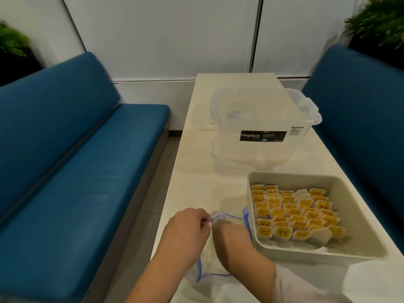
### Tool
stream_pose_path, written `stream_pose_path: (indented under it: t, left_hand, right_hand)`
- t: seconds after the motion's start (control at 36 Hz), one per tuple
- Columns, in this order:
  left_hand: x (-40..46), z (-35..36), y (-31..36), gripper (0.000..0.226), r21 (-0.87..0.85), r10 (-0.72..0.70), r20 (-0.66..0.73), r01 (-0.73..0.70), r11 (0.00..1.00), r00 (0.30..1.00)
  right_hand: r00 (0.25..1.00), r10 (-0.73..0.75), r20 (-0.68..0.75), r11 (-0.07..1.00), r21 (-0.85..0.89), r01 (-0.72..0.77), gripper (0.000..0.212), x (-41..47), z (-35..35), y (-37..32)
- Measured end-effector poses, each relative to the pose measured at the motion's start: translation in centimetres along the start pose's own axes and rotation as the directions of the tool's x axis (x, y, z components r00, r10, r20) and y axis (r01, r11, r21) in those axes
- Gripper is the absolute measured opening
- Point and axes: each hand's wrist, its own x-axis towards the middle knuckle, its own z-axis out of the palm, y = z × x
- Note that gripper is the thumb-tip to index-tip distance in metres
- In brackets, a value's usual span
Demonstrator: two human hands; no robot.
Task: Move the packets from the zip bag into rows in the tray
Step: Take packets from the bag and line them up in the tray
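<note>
My left hand [185, 226] pinches the blue-edged rim of the clear zip bag [218, 254], which lies on the white table [196, 171] just left of the tray [358, 226]. My right hand [229, 232] reaches inside the bag (its fingers are hidden, so I cannot tell their state). Yellow packets [293, 213] stand in rows in the tray. A clear storage box [262, 119] sits beyond.

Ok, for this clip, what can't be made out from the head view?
- Right hand: its fingers are inside the zip bag, blurred behind the plastic, so its grip is unreadable.
- Whether packets remain in the bag: hidden by the wrist and crumpled plastic.
- Print on the packets in the tray: too small.
- Small text on the storage box label: too small.
- Left hand pinches the bag's rim; its fingertips are motion-blurred.
</note>
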Motion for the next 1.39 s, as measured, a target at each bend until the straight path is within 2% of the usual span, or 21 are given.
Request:
stream_pose_path:
  t: [0.17,0.25,0.33,0.47,0.58,0.64,0.72,0.81,0.89,0.97,1.03,1.11,1.17,1.25,1.31,1.39]
  left_hand:
    - [-0.2,-0.2,0.0,0.018,-0.011,0.016,0.008,-0.016,1.0,1.0]
    - [-0.3,0.0,-0.1,0.018,0.007,0.006,0.009,-0.006,1.0,1.0]
    - [-0.2,0.2,-0.2,0.017,0.018,0.002,-0.001,-0.002,1.0,1.0]
    - [0.2,0.4,-0.5,0.019,0.06,0.003,-0.05,0.0,0.998,0.999]
    - [0.7,0.7,-0.9,0.019,0.092,-0.014,-0.07,0.02,0.996,0.997]
    - [1.0,0.9,-1.0,0.019,0.107,-0.023,-0.085,0.032,0.994,0.996]
    - [1.3,1.1,-1.1,0.019,0.13,-0.034,-0.107,0.048,0.99,0.994]
    - [1.5,1.1,-1.3,0.019,0.128,-0.032,-0.109,0.046,0.991,0.994]
    - [1.6,1.0,-1.3,0.018,0.123,-0.028,-0.107,0.042,0.992,0.994]
    - [1.7,1.0,-1.2,0.017,0.113,-0.022,-0.104,0.033,0.993,0.994]
    - [1.6,1.0,-1.1,0.015,0.096,-0.024,-0.096,0.033,0.995,0.995]
    - [1.5,0.9,-1.0,0.015,0.039,-0.019,-0.051,0.021,0.999,0.999]
    - [1.4,0.8,-0.9,0.019,-0.012,-0.013,0.006,0.013,1.0,1.0]
    - [1.5,0.4,-0.7,0.032,-0.123,0.004,0.08,0.005,0.992,0.997]
    - [1.6,-0.1,-0.4,0.038,-0.265,-0.001,0.113,0.031,0.964,0.994]
    - [1.7,-0.7,0.5,0.029,-0.528,0.008,0.125,0.06,0.847,0.992]
  right_hand:
    - [0.993,-0.024,0.112,0.98,-0.192,0.045,0.039,1.8,1.2,-0.5]
    - [0.992,-0.038,0.12,0.975,-0.213,0.063,0.037,2.1,1.6,-0.4]
    - [0.99,-0.044,0.134,0.987,-0.148,0.064,0.038,2.3,1.6,-0.2]
    - [0.996,-0.078,0.031,0.994,-0.067,0.08,0.04,1.4,1.8,0.0]
    - [0.995,-0.042,0.088,0.996,0.085,0.035,0.044,1.4,1.4,0.0]
    - [0.995,-0.03,0.1,0.989,0.149,0.015,0.038,1.4,1.1,-0.1]
    - [0.997,-0.04,0.072,0.971,0.239,0.022,0.012,1.0,0.5,0.1]
    - [0.998,-0.051,0.021,0.925,0.377,0.039,0.024,0.2,-0.6,1.0]
    - [0.997,-0.037,-0.063,0.853,0.518,0.065,0.027,-1.2,-1.8,2.5]
    - [0.998,-0.028,-0.052,0.721,0.69,0.056,0.019,-1.9,-2.6,4.4]
    - [0.999,-0.023,-0.028,0.566,0.824,0.036,0.014,-2.2,-3.0,5.4]
    - [0.999,-0.021,-0.034,0.274,0.961,0.039,0.017,-2.9,-3.8,6.5]
    - [0.998,-0.006,-0.064,0.159,0.985,0.064,0.018,-3.1,-4.3,6.9]
    - [0.996,0.01,-0.089,0.082,0.993,0.087,0.019,-3.1,-4.8,7.2]
    - [0.995,0.019,-0.099,0.057,0.994,0.097,0.018,-3.0,-4.9,7.0]
    - [0.991,0.06,-0.117,0.018,0.993,0.116,0.017,-2.9,-4.9,6.6]
